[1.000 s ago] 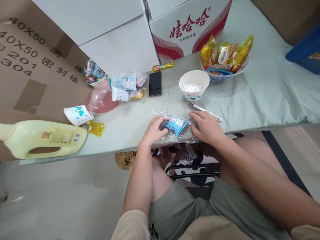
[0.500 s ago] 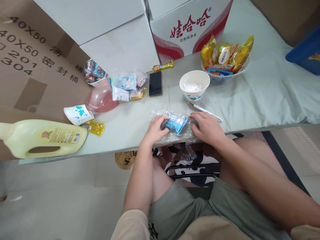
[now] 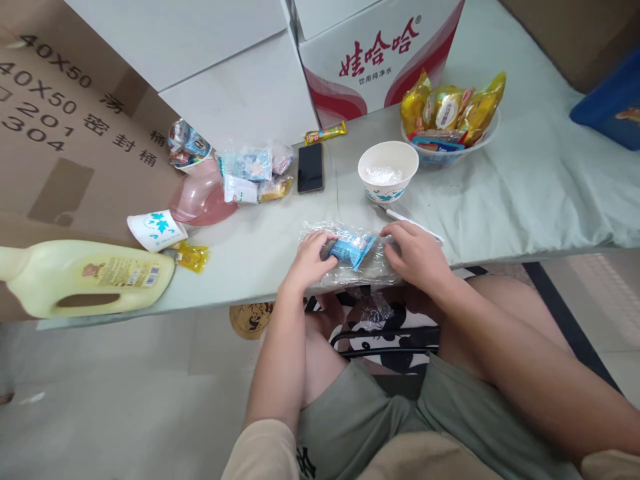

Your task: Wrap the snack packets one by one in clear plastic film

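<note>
A small blue snack packet (image 3: 353, 249) lies on a crumpled sheet of clear plastic wrap (image 3: 365, 272) at the table's front edge. My left hand (image 3: 314, 259) grips the packet's left end, thumb on the near side and fingers on the far side. To the right of the packet, my right hand (image 3: 416, 253) rests at the wrap's edge with bent fingers and the thumb apart; no object shows in it. Just beyond that hand lies a white pen-like tool (image 3: 407, 222). A paper bowl (image 3: 389, 167) behind it has clear plastic inside.
A phone (image 3: 311, 167) and several wrapped snacks (image 3: 249, 165) lie further back. On the left are a pale yellow jug (image 3: 95, 277), a tipped paper cup (image 3: 156, 230) and a pink bowl (image 3: 200, 200). A snack-filled clear bowl (image 3: 453, 155) stands before a white carton (image 3: 375, 67).
My right hand has shifted very slightly, its fingers a little more bent. The left hand and the blue packet stay in place.
</note>
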Action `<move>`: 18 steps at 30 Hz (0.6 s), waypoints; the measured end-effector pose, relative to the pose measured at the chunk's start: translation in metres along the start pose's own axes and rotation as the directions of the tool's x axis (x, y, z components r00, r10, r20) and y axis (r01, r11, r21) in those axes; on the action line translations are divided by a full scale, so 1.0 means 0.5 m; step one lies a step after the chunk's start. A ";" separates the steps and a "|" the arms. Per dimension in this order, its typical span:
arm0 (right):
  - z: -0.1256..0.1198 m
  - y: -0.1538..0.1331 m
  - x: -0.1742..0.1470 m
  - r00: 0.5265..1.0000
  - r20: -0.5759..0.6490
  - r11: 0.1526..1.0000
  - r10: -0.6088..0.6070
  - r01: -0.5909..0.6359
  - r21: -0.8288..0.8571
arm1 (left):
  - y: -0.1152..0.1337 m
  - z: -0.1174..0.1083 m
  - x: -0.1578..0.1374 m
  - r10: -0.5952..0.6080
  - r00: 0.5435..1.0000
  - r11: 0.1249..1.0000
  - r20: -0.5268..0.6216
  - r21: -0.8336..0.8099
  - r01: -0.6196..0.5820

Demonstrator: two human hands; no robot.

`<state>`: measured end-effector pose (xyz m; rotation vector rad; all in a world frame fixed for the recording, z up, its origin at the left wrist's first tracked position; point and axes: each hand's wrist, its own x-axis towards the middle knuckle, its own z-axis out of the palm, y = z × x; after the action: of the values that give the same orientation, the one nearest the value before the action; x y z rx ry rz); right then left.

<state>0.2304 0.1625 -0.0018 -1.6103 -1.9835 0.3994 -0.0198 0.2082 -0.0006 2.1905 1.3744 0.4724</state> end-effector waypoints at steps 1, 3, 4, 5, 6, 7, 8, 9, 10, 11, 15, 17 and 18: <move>-0.002 0.000 0.000 1.000 -0.010 1.000 0.016 -0.016 0.002 | 0.001 0.000 0.000 -0.002 1.000 1.000 0.001 0.001 0.002; -0.005 0.002 0.002 0.998 -0.044 0.999 0.053 -0.054 -0.004 | 0.002 -0.001 0.001 -0.005 1.000 1.000 0.000 0.002 0.005; -0.008 0.003 0.003 0.996 -0.063 0.998 0.067 -0.067 -0.008 | 0.002 -0.001 0.001 -0.008 1.000 1.000 -0.001 0.002 0.008; -0.010 0.005 0.004 0.994 -0.080 0.997 0.076 -0.077 -0.010 | 0.003 -0.001 0.001 -0.010 1.000 1.000 0.001 0.002 0.010; -0.013 0.007 0.006 0.991 -0.097 0.996 0.087 -0.089 -0.010 | 0.003 -0.001 0.002 -0.011 1.000 1.000 0.003 0.002 0.011; -0.016 0.009 0.007 0.988 -0.113 0.995 0.102 -0.103 -0.005 | 0.003 -0.001 0.002 -0.011 1.000 1.000 0.005 0.001 0.011; -0.019 0.011 0.008 0.985 -0.125 0.993 0.121 -0.121 0.008 | 0.003 -0.002 0.002 -0.011 1.000 1.000 0.007 -0.001 0.011; -0.022 0.012 0.009 0.980 -0.130 0.989 0.147 -0.145 0.031 | 0.002 -0.002 0.002 -0.009 1.000 1.000 0.008 -0.003 0.009; -0.025 0.012 0.010 0.975 -0.128 0.983 0.180 -0.173 0.063 | 0.001 -0.001 0.001 -0.007 1.000 1.000 0.009 -0.005 0.007; -0.028 0.012 0.011 0.969 -0.119 0.974 0.215 -0.204 0.101 | 0.000 -0.001 0.001 -0.005 1.000 1.000 0.008 -0.008 0.005; -0.036 0.007 0.013 0.939 -0.099 0.922 0.330 -0.298 0.249 | -0.003 0.001 0.001 -0.010 1.000 1.000 0.001 -0.013 0.010; -0.040 0.003 0.015 0.922 -0.117 0.898 0.370 -0.322 0.298 | -0.003 0.002 0.001 -0.013 1.000 1.000 0.000 -0.011 0.013; -0.041 0.001 0.016 0.913 -0.124 0.887 0.388 -0.334 0.318 | -0.003 0.002 0.002 -0.016 1.000 1.000 0.002 -0.009 0.016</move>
<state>0.2418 0.1680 0.0164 -1.7514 -1.4066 0.6283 -0.0201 0.2095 -0.0023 2.1703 1.3859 0.4698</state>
